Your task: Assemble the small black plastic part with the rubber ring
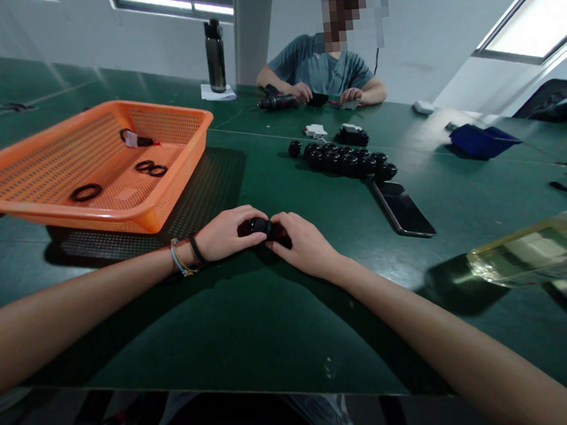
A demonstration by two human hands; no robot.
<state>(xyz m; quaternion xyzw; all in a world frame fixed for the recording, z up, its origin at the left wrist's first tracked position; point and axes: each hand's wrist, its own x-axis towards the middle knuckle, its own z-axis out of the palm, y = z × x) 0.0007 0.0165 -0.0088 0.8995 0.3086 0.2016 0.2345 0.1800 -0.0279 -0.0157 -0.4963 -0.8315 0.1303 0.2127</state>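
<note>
Between both hands, just above the green table (254, 334), is a small glossy black rounded part (259, 226). My left hand (228, 234), with bands at the wrist, is closed around it, thumb in front and fingers behind. My right hand (300, 241) meets it from the other side, fingertips and thumb curled in a pinch at its right end. What those right fingertips grip is mostly hidden. Beyond the hands, several similar round black parts (341, 160) stand grouped in rows on the table.
An orange basket (183, 196) with black rings stands at left. Right of the hands lie a phone (403, 208) and a clear bottle (535, 250) of yellowish liquid. A dark drink bottle (215, 56) and a blue object (483, 141) stand farther off. Across the table, a person (325, 70) handles parts beside a power drill (276, 100).
</note>
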